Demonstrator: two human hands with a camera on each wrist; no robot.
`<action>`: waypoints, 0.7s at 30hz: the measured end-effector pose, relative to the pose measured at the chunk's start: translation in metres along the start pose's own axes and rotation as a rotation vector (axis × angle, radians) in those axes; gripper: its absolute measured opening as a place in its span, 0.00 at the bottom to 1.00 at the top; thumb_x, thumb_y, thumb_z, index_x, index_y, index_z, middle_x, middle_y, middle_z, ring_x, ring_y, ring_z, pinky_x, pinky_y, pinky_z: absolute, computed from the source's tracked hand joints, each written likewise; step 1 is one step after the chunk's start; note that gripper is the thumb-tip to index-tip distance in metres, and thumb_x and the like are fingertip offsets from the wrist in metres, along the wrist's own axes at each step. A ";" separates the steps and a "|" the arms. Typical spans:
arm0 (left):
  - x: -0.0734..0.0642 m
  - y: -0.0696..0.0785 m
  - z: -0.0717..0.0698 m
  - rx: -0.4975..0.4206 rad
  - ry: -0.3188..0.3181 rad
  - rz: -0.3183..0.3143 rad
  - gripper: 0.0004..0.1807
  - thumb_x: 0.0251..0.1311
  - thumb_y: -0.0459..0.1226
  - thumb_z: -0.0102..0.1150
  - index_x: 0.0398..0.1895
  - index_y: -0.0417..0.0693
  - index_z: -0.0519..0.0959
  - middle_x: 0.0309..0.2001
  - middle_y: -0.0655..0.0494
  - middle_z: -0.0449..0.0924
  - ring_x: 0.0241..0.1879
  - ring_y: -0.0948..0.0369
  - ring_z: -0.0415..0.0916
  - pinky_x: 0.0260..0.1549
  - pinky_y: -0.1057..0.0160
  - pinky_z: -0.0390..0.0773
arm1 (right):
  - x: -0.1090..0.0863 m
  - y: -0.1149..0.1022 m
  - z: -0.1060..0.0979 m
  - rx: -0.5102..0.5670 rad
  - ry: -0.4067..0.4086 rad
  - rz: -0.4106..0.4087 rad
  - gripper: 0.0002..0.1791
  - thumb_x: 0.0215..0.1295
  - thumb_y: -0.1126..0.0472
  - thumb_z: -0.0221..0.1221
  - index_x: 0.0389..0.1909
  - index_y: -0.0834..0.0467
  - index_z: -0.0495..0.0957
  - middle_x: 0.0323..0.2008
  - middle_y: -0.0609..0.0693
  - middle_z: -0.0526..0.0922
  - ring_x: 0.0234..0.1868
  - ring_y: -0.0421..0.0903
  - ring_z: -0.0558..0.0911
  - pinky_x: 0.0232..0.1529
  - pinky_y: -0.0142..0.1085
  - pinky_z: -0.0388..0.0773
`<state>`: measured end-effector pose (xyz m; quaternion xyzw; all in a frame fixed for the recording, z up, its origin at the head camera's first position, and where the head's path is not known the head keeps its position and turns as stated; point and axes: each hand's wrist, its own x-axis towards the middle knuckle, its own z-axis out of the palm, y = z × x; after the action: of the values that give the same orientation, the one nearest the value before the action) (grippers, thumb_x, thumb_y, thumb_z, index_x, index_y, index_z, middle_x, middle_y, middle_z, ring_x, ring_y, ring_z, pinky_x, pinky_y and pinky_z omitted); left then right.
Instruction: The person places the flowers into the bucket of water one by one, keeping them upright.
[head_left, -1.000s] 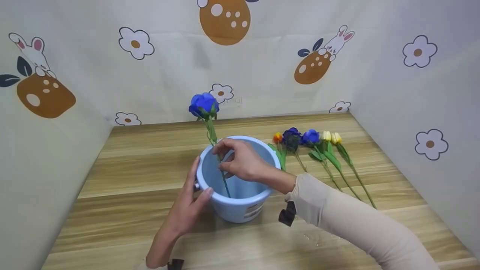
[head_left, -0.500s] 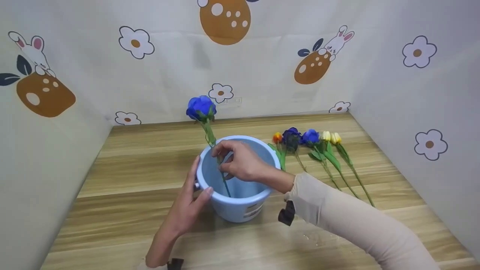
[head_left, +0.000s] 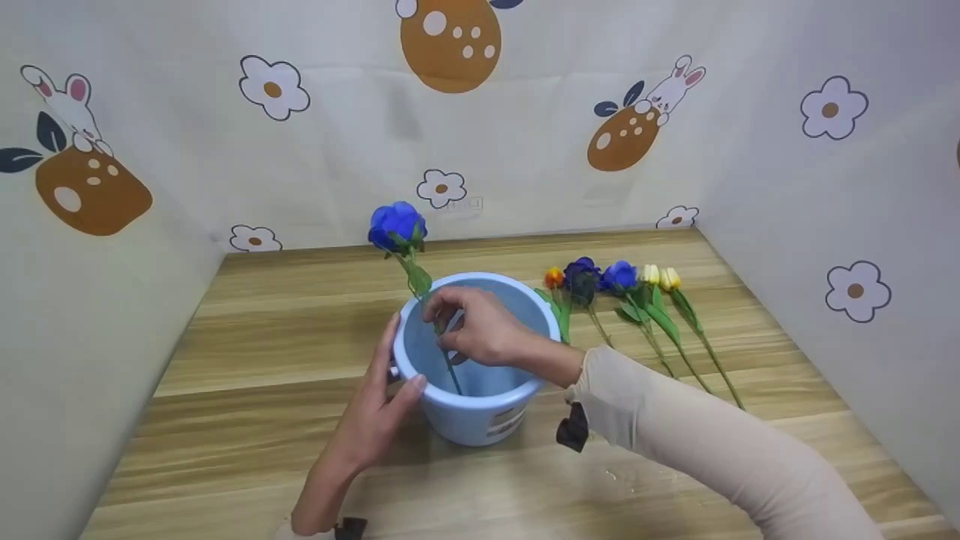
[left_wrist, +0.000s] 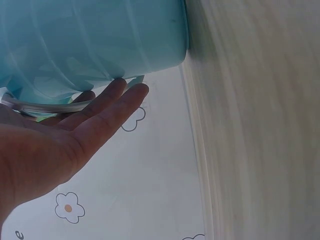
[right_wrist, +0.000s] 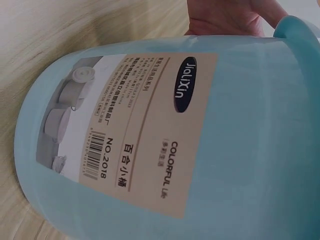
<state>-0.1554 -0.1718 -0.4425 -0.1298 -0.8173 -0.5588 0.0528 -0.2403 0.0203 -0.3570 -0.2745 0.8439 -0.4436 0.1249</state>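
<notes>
In the head view, my right hand (head_left: 480, 326) pinches the green stem of a blue rose (head_left: 397, 227) over the mouth of a light blue bucket (head_left: 476, 427). The bloom leans out beyond the far left rim, and the lower stem runs down inside the bucket. My left hand (head_left: 375, 420) rests against the bucket's left side, its thumb at the rim. From the left wrist, fairly straight fingers (left_wrist: 102, 117) show along the bucket wall (left_wrist: 95, 40), beside the handle (left_wrist: 45, 107). The right wrist view is filled by the bucket's label (right_wrist: 130, 130).
To the right lie an orange flower (head_left: 553, 277), a dark blue rose (head_left: 582, 279), another blue rose (head_left: 619, 276) and yellow tulips (head_left: 670, 279), stems toward me. The wooden table (head_left: 285, 337) is bounded by patterned cloth walls (head_left: 337, 150).
The blue rose's bloom has sunk slightly and swung left as its stem tilts further. My right hand has shifted very little; the left hand and bucket stay in place.
</notes>
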 end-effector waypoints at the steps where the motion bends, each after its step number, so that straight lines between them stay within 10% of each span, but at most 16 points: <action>1: 0.000 0.000 0.000 0.000 -0.001 0.001 0.44 0.76 0.46 0.53 0.88 0.64 0.42 0.86 0.45 0.46 0.79 0.35 0.58 0.71 0.31 0.69 | 0.000 0.000 0.000 -0.004 -0.001 -0.001 0.17 0.63 0.77 0.64 0.53 0.65 0.81 0.40 0.56 0.83 0.33 0.44 0.84 0.31 0.36 0.90; 21: 0.000 0.000 -0.001 0.005 -0.007 -0.021 0.44 0.77 0.49 0.52 0.88 0.68 0.41 0.87 0.46 0.43 0.81 0.35 0.54 0.72 0.30 0.66 | 0.002 0.000 -0.001 -0.024 -0.068 0.052 0.18 0.65 0.73 0.66 0.55 0.62 0.83 0.42 0.55 0.85 0.37 0.45 0.85 0.34 0.36 0.91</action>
<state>-0.1558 -0.1726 -0.4422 -0.1231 -0.8201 -0.5570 0.0446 -0.2422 0.0203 -0.3566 -0.2690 0.8514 -0.4203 0.1618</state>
